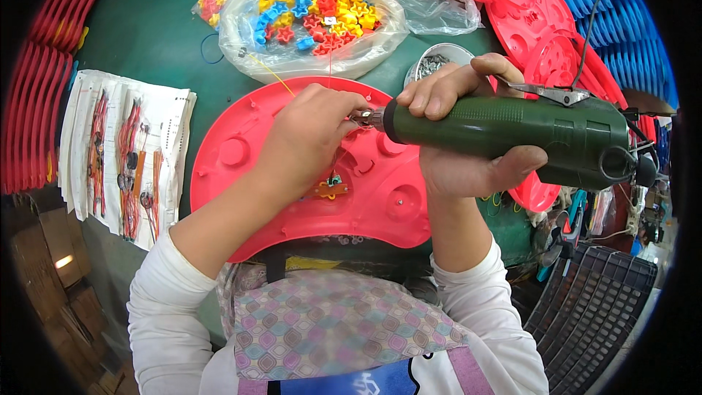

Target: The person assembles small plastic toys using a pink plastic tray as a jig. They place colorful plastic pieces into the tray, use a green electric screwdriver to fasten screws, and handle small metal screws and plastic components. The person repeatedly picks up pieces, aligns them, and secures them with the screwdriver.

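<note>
- Right hand (468, 128): wrapped around the barrel of the green electric screwdriver (512, 132), which lies nearly level with its bit pointing left.
- Left hand (311, 139): fingertips pinched together at the bit tip, apparently steadying a small screw; the screw itself is too small to make out.
- Red plastic panel (241, 153): curved moulded shell on the green table (153, 29), near the body, directly under both hands. It looks light, stiff and smooth; best steadied by its rim or raised bosses.
- Small circuit board (330, 189) with thin wires sits on the panel, likely fragile.
- Metal bowl of screws (436, 61): just beyond the screwdriver.
- Bag of coloured star pieces (311, 11): far side.
- Wired parts on paper sheets (124, 153): left.
</note>
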Motion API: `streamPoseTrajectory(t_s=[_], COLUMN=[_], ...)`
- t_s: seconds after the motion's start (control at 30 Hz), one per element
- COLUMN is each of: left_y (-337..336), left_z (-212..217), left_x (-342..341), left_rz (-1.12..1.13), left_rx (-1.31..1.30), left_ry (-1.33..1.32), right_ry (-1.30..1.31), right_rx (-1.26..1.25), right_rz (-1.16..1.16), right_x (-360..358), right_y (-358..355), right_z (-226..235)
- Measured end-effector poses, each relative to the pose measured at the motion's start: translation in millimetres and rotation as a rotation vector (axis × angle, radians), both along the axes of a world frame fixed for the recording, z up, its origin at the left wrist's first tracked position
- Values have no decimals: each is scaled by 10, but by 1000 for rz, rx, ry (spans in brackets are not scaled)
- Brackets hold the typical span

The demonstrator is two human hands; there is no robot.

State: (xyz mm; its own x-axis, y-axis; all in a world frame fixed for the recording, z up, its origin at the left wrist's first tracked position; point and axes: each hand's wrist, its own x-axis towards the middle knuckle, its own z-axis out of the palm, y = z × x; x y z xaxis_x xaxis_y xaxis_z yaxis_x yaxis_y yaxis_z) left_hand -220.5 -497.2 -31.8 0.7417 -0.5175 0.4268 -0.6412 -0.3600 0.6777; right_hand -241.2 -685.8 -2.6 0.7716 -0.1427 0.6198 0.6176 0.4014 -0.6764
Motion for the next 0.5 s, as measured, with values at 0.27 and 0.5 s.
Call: streamPoseTrajectory(t_s=[0.27,0.5], left_y=[-7,81], left_z=[32,-135], left_x=[-15,55], left_rz=[77,74], left_rx=[8,113], left_ry=[-146,-24], right_ry=[39,105], right_rx=[-9,-20], right_rz=[-40,-63], right_x=[-18,-8], right_y=[8,10], right_z=[-20,-95])
